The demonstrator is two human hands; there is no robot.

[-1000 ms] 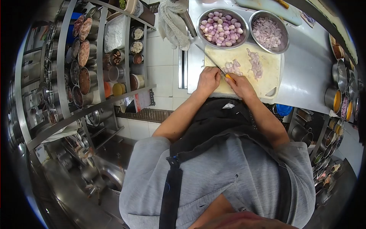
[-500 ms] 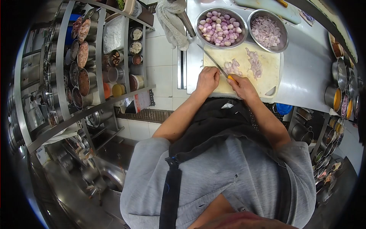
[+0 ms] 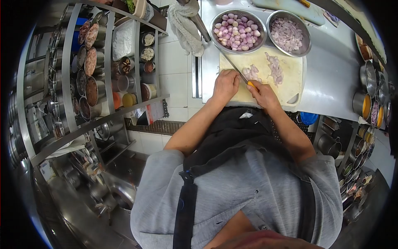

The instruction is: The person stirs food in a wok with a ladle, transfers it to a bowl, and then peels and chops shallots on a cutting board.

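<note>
My right hand [image 3: 265, 97] is wrapped round the yellow handle of a knife [image 3: 234, 65], whose long blade slants up and left across the cutting board [image 3: 292, 79]. Close along the blade's left side, my left hand [image 3: 226, 86] rests on the board with its fingers curled; whatever lies under them is hidden. Just right of the blade is a small pile of sliced shallots [image 3: 252, 73]. A second heap of chopped shallots [image 3: 275, 68] lies farther right. Behind the board stand a steel bowl of whole peeled shallots [image 3: 239, 32] and a colander of cut shallots [image 3: 287, 35].
A grey towel [image 3: 182, 27] hangs on a rail left of the counter. The shelf rack [image 3: 110, 62] at far left holds several food containers. Metal pots [image 3: 362, 101] stand at the right. Another board [image 3: 290, 10] lies at the back of the steel counter.
The view has shifted slightly. Both hands and the knife keep nearly the same places on the board; the shallot slices beside the blade lie a little differently.
</note>
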